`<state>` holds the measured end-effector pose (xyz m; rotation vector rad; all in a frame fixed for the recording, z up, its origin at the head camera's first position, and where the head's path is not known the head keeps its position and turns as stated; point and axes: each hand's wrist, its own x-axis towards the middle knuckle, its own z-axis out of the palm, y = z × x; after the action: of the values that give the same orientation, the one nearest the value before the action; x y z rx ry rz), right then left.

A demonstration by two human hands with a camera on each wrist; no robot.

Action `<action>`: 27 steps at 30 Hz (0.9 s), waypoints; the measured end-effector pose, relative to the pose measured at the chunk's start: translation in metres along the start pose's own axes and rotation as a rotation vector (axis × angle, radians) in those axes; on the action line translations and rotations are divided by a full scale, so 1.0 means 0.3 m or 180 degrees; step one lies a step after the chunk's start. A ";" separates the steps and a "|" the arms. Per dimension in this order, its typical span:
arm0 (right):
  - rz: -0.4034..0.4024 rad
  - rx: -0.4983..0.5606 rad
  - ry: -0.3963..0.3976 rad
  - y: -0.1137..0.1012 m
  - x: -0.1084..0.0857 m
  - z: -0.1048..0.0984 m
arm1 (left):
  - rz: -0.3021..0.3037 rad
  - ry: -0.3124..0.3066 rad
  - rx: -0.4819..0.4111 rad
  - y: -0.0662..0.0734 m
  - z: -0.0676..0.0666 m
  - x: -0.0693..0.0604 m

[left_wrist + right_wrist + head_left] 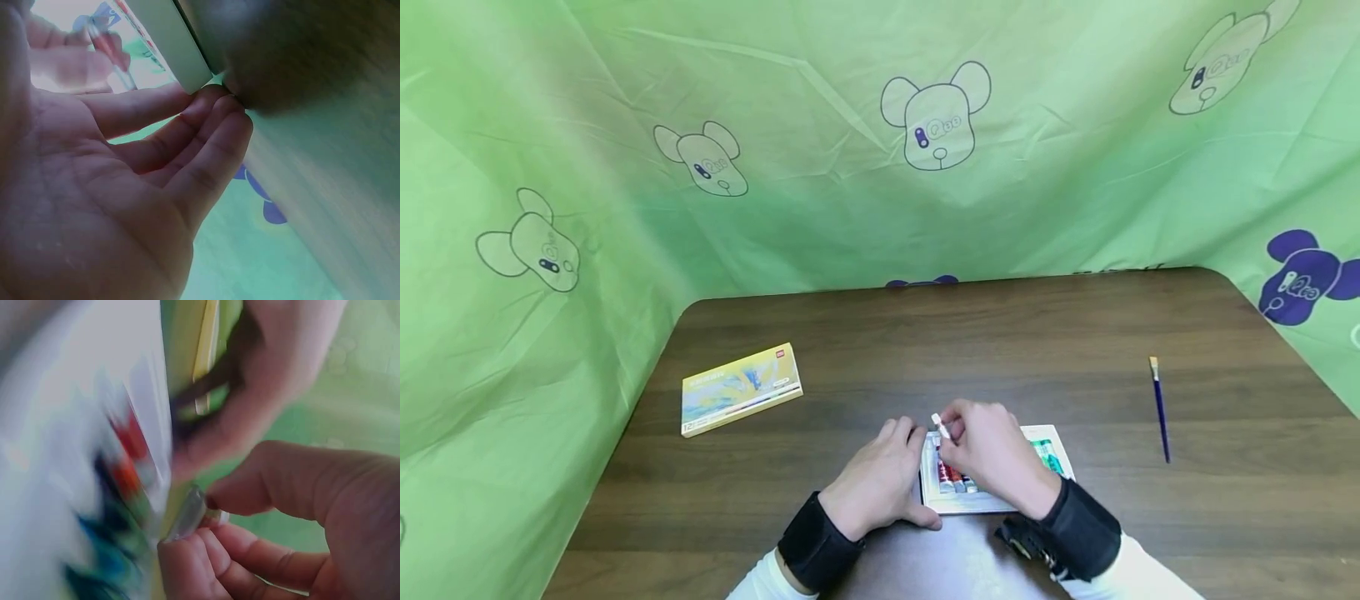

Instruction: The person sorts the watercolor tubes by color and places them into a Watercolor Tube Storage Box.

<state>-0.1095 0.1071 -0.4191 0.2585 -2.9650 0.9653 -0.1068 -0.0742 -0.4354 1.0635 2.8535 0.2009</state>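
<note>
A white tray point(973, 505) of small paint tubes point(953, 478) lies on the table in front of me, with red tubes at its left and a green one point(1047, 455) at its right. Between thumb and fingers, my right hand point(996, 454) pinches a small paint tube point(189, 515) with a white end, over the tray's left part. My left hand point(880, 477) is at the tray's left side, its fingertips touching the edge in the left wrist view. The right hand hides the tray's middle.
A yellow box point(741, 390) with a blue picture lies at the left of the wooden table point(880, 350). To the right is a blue-handled paintbrush point(1160, 408). A green printed curtain point(820, 208) hangs behind the table and along its sides.
</note>
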 end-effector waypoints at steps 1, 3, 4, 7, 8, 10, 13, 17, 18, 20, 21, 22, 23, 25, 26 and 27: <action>-0.0020 0.0009 0.0040 -0.005 -0.013 0.011 | 0.0003 0.0023 0.0006 0.000 0.000 -0.001; -0.0061 -0.0003 0.0101 -0.015 -0.033 0.032 | 0.0012 0.0070 0.0022 -0.001 0.001 -0.004; -0.0080 -0.0013 0.0122 -0.020 -0.041 0.041 | 0.0018 0.0097 0.0027 -0.002 0.002 -0.006; -0.0152 -0.0103 0.0198 -0.032 -0.057 0.065 | 0.0037 0.0167 0.0032 -0.002 0.006 -0.008; -0.0181 -0.0148 0.0235 -0.035 -0.061 0.072 | 0.0039 0.0183 0.0019 -0.001 0.007 -0.009; -0.0226 -0.0214 0.0308 -0.040 -0.067 0.081 | 0.0035 0.0211 -0.0022 0.000 0.008 -0.008; -0.0257 -0.0309 0.0414 -0.043 -0.073 0.090 | 0.0021 0.0229 -0.0065 0.002 0.008 -0.006; -0.0255 -0.0402 0.0424 -0.045 -0.077 0.091 | -0.0001 0.0224 -0.0053 0.003 0.004 -0.002; -0.0277 -0.0422 0.0411 -0.046 -0.079 0.090 | -0.0002 0.0216 -0.0044 0.003 0.004 -0.003; -0.0357 -0.0485 0.0409 -0.046 -0.082 0.086 | -0.0006 0.0202 -0.0021 0.003 0.003 -0.005; -0.0387 -0.0523 0.0388 -0.045 -0.083 0.082 | 0.0000 0.0200 -0.0007 0.004 0.003 -0.006; -0.0447 -0.0554 0.0371 -0.042 -0.086 0.078 | 0.0004 0.0199 0.0006 0.004 0.004 -0.007; -0.0524 -0.0579 0.0360 -0.037 -0.088 0.074 | 0.0008 0.0194 0.0019 0.004 0.004 -0.007; -0.0736 -0.0664 0.0386 -0.022 -0.094 0.070 | -0.0008 0.0170 0.0024 0.005 0.002 -0.007; -0.0857 -0.0712 0.0414 -0.013 -0.097 0.071 | -0.0021 0.0154 0.0026 0.006 0.000 -0.006; -0.0973 -0.0742 0.0426 -0.003 -0.099 0.073 | -0.0028 0.0137 0.0028 0.006 -0.002 -0.005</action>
<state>-0.0792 0.0982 -0.4382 0.5929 -2.7694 0.5739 -0.1045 -0.0738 -0.4346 1.0607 2.8992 0.2132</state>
